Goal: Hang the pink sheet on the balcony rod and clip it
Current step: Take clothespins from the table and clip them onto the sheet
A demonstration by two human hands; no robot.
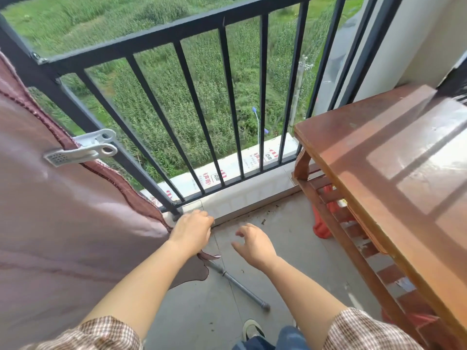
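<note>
The pink sheet (63, 218) hangs over the black balcony railing (161, 36) on the left and falls to the floor. A large white clip (83, 147) grips its stitched edge against a black bar. My left hand (192, 232) is down at the sheet's lower right edge, fingers curled, touching the fabric; whether it grips is unclear. To the right, my right hand (255, 245) hovers over the floor with fingers apart, holding nothing.
A brown wooden table (394, 157) with a slatted lower shelf stands on the right, an orange-red cloth (321, 223) under it. A grey metal rod (240, 286) lies on the concrete floor below my hands. My shoe (252, 329) is near the bottom. Green fields lie beyond the bars.
</note>
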